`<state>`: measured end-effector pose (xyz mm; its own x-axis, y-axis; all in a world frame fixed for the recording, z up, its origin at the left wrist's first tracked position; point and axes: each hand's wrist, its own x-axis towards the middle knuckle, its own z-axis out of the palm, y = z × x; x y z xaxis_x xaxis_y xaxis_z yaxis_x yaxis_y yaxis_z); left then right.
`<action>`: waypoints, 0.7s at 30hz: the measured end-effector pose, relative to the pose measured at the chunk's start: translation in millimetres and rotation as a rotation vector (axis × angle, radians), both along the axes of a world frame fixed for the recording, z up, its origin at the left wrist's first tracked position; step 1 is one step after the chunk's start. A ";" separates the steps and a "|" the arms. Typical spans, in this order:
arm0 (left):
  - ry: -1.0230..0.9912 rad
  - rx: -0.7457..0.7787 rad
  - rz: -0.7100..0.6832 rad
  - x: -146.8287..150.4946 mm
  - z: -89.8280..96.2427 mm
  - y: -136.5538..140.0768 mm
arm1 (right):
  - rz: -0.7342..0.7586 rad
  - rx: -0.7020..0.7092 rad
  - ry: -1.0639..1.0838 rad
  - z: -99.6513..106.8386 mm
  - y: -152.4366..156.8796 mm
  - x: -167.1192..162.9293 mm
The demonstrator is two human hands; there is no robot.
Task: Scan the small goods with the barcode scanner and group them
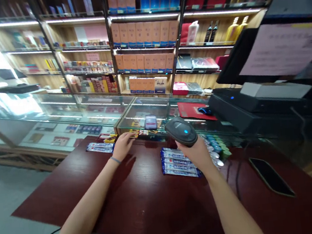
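Note:
My right hand (pixel 197 153) is wrapped round a black barcode scanner (pixel 181 131) with a blue light, held above the dark red counter. Just below it lies a row of long blue-and-white wrapped sticks (pixel 178 163). At the counter's far edge, my left hand (pixel 123 147) has its fingers drawn together beside small yellow packets (pixel 134 133); whatever is between the fingertips is too small to make out. More blue-and-white wrapped sticks (pixel 100 147) lie to the left of that hand. A small, blurred dark box (pixel 150 122) stands on the glass behind.
Several small round-topped cylinders (pixel 219 145) stand right of the scanner, and a phone (pixel 271 177) lies further right. A black printer-like machine (pixel 257 104) and a monitor (pixel 239 57) occupy the right side. Behind the counter, a glass showcase (pixel 87 114) runs before stocked shelves.

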<state>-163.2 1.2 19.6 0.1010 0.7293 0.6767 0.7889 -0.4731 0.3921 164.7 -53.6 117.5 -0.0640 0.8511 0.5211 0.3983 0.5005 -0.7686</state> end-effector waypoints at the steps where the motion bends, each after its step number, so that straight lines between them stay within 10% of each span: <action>1: 0.015 -0.002 0.027 -17.2 -4.1 -1.9 | 0.025 0.000 0.003 -6.2 0.3 -7.9; 10: 0.211 -0.155 0.255 -131.9 -42.8 -31.5 | 0.203 -0.131 -0.241 -41.5 -14.2 -62.8; 21: 0.280 -0.269 0.417 -147.1 -63.2 -33.4 | 0.194 -0.189 -0.388 -58.4 -16.0 -75.0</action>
